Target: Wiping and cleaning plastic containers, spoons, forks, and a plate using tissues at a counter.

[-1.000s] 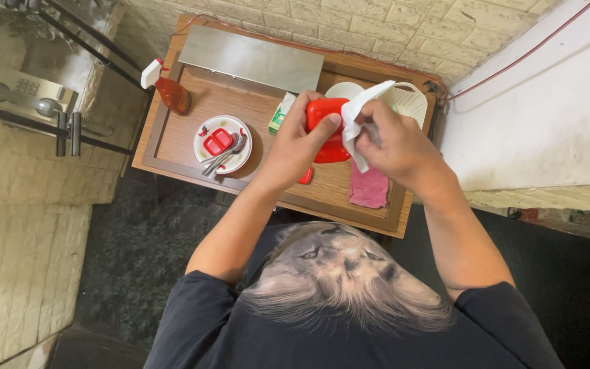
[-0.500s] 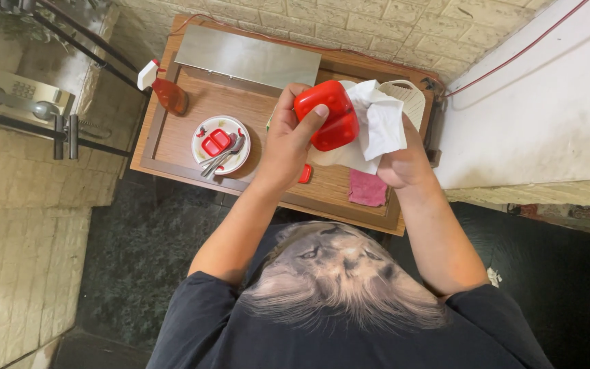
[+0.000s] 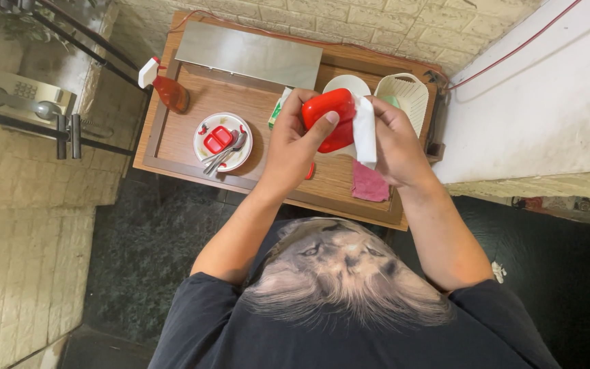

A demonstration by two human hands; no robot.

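My left hand (image 3: 295,147) grips a glossy red bowl-like dish (image 3: 329,116) and holds it up above the wooden tray table (image 3: 179,140). My right hand (image 3: 394,143) presses a folded white cloth (image 3: 364,133) against the right side of the red dish. Behind the dish a white plate (image 3: 347,85) lies on the table, partly hidden by it. A pink cloth (image 3: 369,184) lies on the wood just under my right hand.
A white plate (image 3: 221,140) with a small red square dish and spoons sits at the left. A spray bottle with orange liquid (image 3: 166,89) stands at the table's left rim. A white slotted basket (image 3: 405,92) is at the back right, a metal sheet (image 3: 250,55) at the back.
The red dish has been turned and brought nearer the camera. The white cloth has moved from draping over the top to the dish's right side.
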